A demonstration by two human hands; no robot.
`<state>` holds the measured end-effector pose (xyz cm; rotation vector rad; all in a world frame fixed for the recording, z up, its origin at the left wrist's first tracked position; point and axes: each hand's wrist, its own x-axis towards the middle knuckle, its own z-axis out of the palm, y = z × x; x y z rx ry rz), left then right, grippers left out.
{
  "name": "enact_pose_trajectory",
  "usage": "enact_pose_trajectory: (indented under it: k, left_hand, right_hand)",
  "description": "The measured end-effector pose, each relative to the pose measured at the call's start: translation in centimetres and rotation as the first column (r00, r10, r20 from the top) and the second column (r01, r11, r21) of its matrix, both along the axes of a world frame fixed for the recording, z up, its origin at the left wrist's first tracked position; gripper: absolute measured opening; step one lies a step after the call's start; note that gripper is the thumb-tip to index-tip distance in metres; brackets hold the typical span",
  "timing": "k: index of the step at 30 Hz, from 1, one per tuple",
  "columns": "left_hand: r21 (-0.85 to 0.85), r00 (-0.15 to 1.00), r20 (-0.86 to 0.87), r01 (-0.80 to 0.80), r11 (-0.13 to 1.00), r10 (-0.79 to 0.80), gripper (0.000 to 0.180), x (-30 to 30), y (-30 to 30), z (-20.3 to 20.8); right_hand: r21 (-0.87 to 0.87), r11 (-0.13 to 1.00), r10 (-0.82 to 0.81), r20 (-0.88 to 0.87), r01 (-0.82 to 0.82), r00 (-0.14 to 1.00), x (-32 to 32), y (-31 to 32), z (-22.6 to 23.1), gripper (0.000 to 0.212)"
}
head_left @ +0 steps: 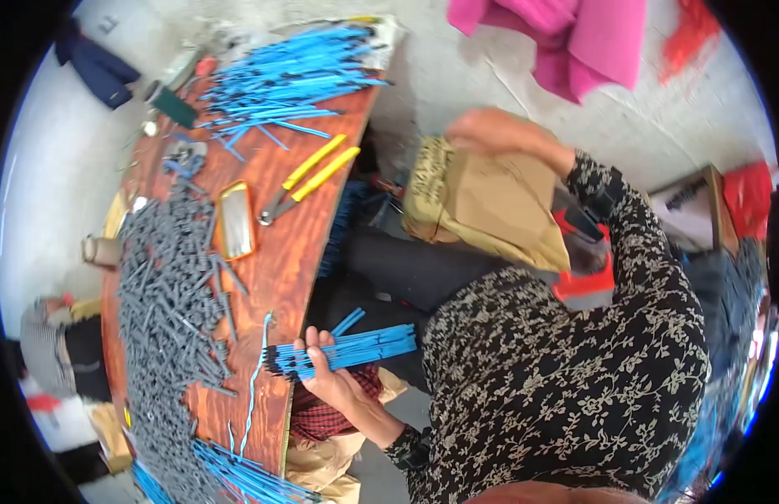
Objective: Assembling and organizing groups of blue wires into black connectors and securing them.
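My left hand (326, 370) is closed around a bundle of thin blue rods (377, 343) with black ends, held beside the table's edge above my lap. The black ends point toward the table, and one or two rods stick out at an angle. My right hand (490, 132) is blurred by motion, over the far edge of a brown cardboard box (503, 197) partly wrapped in yellowish packaging. Whether its fingers hold anything is not visible. On the reddish wooden table (267, 244) lie a far heap of blue rods (288, 80) and a large pile of short grey tubes (167, 286).
Yellow-handled pincers (309, 181) and a shallow yellow-rimmed tray (236, 221) lie on the table. More blue rods (246, 470) lie at its near end, with a pale blue strip (253, 395) close by. Pink cloth (574, 42) is at the top. Another person (57, 349) is far left.
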<state>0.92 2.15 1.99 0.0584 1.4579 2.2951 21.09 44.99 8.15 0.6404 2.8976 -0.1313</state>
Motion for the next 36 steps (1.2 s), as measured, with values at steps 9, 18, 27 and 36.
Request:
enact_pose_trajectory:
  k: [9, 18, 27, 36]
  left_hand:
    - [-0.011, 0.993, 0.045, -0.111, 0.994, 0.111, 0.046, -0.1, -0.3, -0.2]
    - [-0.027, 0.993, 0.084, -0.079, 0.997, 0.081, 0.057, -0.1, 0.0, -0.3]
    - [-0.032, 0.997, 0.069, -0.044, 0.999, 0.046, 0.052, 0.0, 0.2, -0.5]
    - [0.036, 0.996, 0.044, -0.073, 0.997, 0.071, 0.039, -0.6, -0.1, -0.1]
  right_hand:
    - [0.121, 0.983, 0.181, -0.709, -0.136, 0.682, -20.8, 1.0, 1.5, 0.021]
    - [-0.002, 0.993, -0.095, -0.631, 0.121, 0.77, -22.7, 4.6, 0.3, 0.027]
    - [-0.944, 0.151, -0.485, -0.33, -0.295, 0.81, -17.9, 3.5, 1.1, 0.027]
    - [-0.908, -0.268, -0.087, -0.311, -0.323, 0.947, -6.4, -6.5, -2.2, 0.028]
